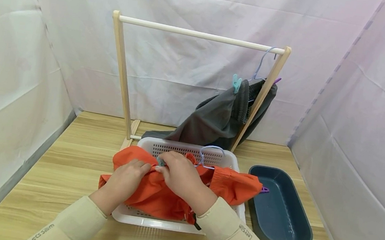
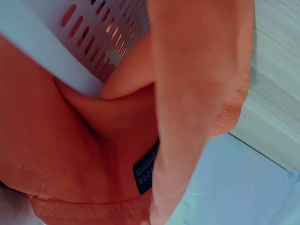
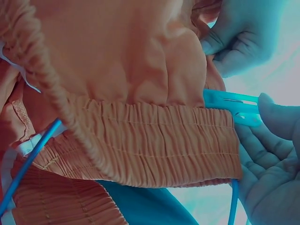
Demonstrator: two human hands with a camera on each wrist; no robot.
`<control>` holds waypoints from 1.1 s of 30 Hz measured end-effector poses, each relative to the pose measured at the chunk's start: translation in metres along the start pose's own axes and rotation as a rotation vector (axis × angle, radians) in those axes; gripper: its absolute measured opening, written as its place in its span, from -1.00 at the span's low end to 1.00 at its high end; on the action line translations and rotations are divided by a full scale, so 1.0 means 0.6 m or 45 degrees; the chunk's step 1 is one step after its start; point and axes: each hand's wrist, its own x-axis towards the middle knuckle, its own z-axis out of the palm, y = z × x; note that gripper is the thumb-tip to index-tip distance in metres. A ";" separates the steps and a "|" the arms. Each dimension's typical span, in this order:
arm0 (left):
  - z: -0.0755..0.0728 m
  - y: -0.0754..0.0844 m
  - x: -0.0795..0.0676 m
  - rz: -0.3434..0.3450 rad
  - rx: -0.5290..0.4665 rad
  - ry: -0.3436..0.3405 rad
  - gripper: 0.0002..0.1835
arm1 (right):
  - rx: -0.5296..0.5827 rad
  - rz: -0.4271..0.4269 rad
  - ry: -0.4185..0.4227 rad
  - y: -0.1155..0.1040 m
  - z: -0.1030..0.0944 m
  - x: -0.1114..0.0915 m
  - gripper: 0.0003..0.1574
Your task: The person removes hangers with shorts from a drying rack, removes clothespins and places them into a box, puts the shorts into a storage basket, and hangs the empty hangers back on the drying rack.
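Note:
Orange trousers (image 1: 154,195) with a gathered elastic waistband (image 3: 164,145) lie bunched over the white basket (image 1: 151,223). My right hand (image 1: 182,175) pinches a teal clothespin (image 3: 232,103) between thumb and fingers, at the waistband's edge. The left hand (image 1: 127,180) pinches the orange cloth just left of the clothespin. A blue-violet hanger (image 1: 203,156) sits at the waistband, its hook rising above the cloth. A purple clothespin (image 1: 264,190) is at the trousers' right end. In the left wrist view, a black label (image 2: 146,168) shows inside the cloth; the left fingers are hidden there.
Behind the basket stands a wooden rack (image 1: 123,67) with a white rail (image 1: 196,34). Grey trousers (image 1: 210,118) hang at its right end from another hanger (image 1: 260,64), with a teal clothespin (image 1: 236,83). A dark blue tub (image 1: 303,225) stands right of the basket.

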 end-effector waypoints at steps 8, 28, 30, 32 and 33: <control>0.002 -0.001 0.000 -0.013 0.006 0.001 -0.77 | 0.040 -0.091 0.091 0.005 0.002 -0.004 -0.84; 0.003 -0.001 0.000 -0.007 -0.006 0.010 -0.75 | 0.118 -0.173 0.225 0.014 0.009 -0.006 -0.94; 0.004 -0.002 0.000 -0.011 -0.007 0.001 -0.75 | 0.122 -0.166 0.228 0.014 0.010 -0.006 -0.93; 0.004 -0.002 0.001 -0.020 -0.008 -0.010 -0.75 | 0.130 -0.162 0.233 0.014 0.011 -0.005 -0.92; 0.004 -0.002 0.001 -0.024 -0.008 -0.015 -0.75 | 0.134 -0.158 0.235 0.014 0.011 -0.005 -0.91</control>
